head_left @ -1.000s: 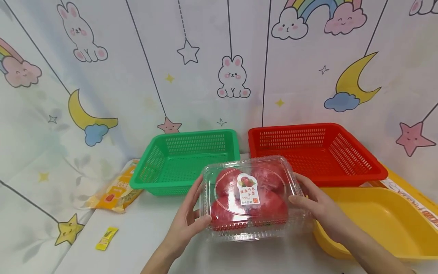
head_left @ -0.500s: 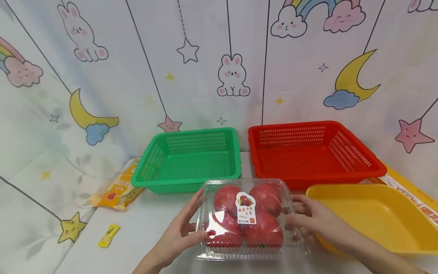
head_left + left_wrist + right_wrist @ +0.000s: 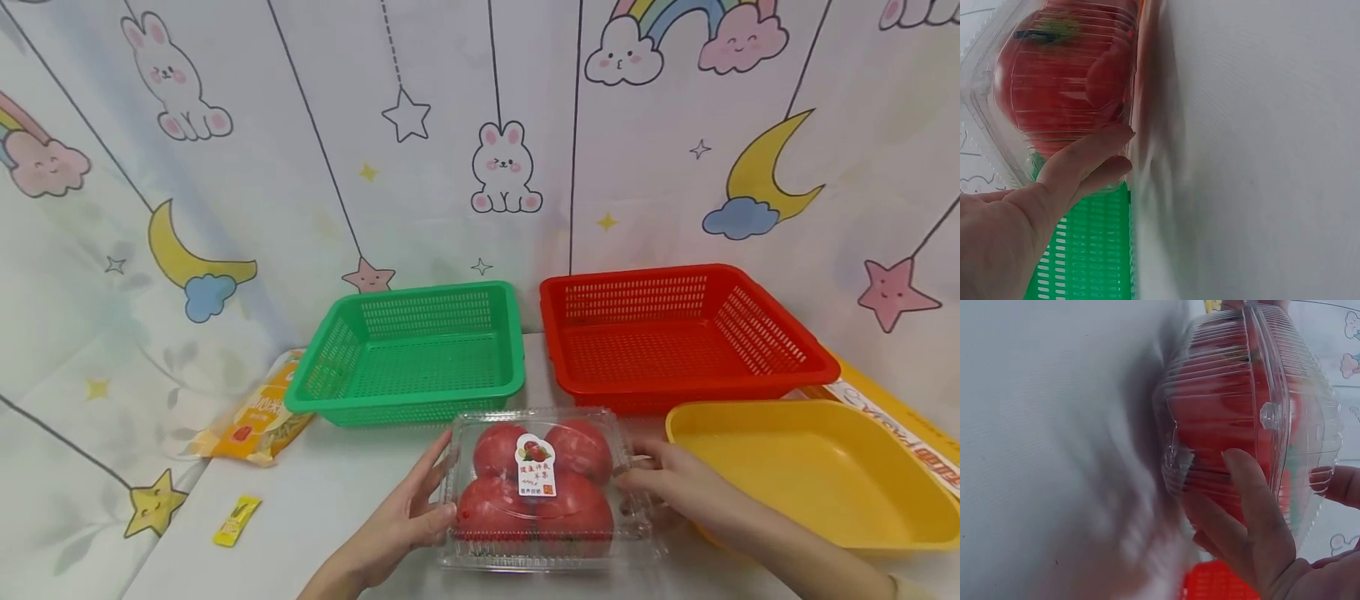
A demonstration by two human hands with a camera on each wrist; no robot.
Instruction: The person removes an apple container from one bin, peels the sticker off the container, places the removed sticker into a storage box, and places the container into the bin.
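A clear plastic clamshell box (image 3: 547, 562) with several red apples (image 3: 495, 510) inside is in front of me in the head view. A white label (image 3: 536, 482) is stuck on its lid. My left hand (image 3: 401, 518) holds the box's left side, its thumb at the front left corner. On the opposite side my right hand (image 3: 686, 485) grips it with the thumb near the lid's edge. In the left wrist view, that hand's fingers (image 3: 1088, 162) press the ribbed wall. Fingers (image 3: 1250, 500) spread over the other end in the right wrist view. The box's underside is low, right at the white tabletop.
Behind the box stand a green basket (image 3: 405, 410) and a red basket (image 3: 682, 388). A yellow tub (image 3: 810, 533) is at the right, beside a long orange-and-white package (image 3: 892, 417). At left lie an orange snack bag (image 3: 258, 414) and a small yellow packet (image 3: 237, 521) on the table (image 3: 307, 500).
Both hands have lowered the box of apples toward me and down to the tabletop. Its front, tilted up before, is now flatter. The baskets and tub have not moved.
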